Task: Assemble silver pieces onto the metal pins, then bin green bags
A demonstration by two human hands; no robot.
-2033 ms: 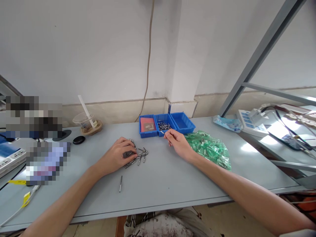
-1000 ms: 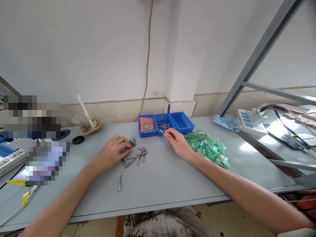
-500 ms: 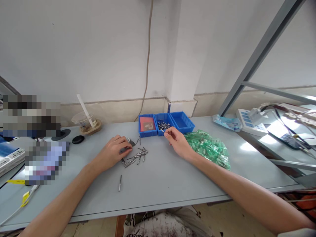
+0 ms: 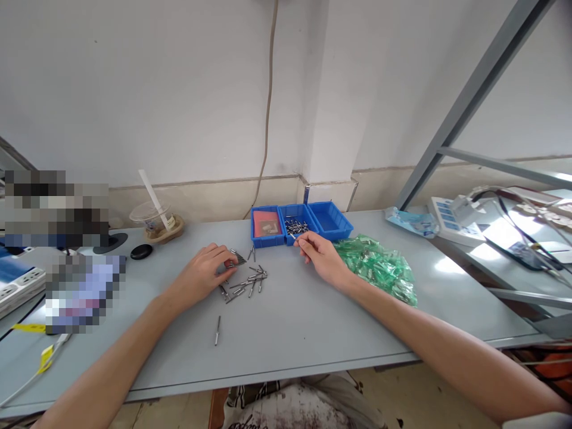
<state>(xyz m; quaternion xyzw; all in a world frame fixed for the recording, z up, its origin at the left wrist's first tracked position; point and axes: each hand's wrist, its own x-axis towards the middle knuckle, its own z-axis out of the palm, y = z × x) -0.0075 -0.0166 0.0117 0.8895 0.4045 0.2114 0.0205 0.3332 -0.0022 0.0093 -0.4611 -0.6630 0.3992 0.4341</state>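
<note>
1. A right hand (image 4: 322, 257) is pinching a slim metal pin (image 4: 292, 236) between thumb and forefinger, its tip pointing toward the front edge of the middle blue bin (image 4: 289, 241).

2. A left hand (image 4: 203, 273) is resting low over the bench (image 4: 286, 333), its fingers curling at a bunch of pins (image 4: 239, 257); whether it is gripping any of them, the view is not telling.

3. Loose pins (image 4: 254, 280) are lying in a crossed heap between the two hands, nearer the left and just beyond its thumb. A pair of pins (image 4: 252, 254) is lying apart, on the side toward the bins.

4. A lone pin (image 4: 217, 331) is lying closer to the bench's front edge, on the wearer's side of the left hand.

5. More pins (image 4: 295, 226) are filling part of the middle bin, just beyond the right hand's fingertips. The left bin (image 4: 269, 242) is holding a red sheet (image 4: 264, 219) and a small clear packet (image 4: 270, 228), while the right bin (image 4: 331, 220) is standing bare inside.

6. A crumpled green plastic bag (image 4: 378, 266) is sprawling beside the right hand and wrist, on their outer side.

7. A clear cup (image 4: 151, 215) with a white straw (image 4: 152, 192) is sitting near the wall, beyond the left hand, and a black oval object (image 4: 141, 251) is lying near it.
</note>
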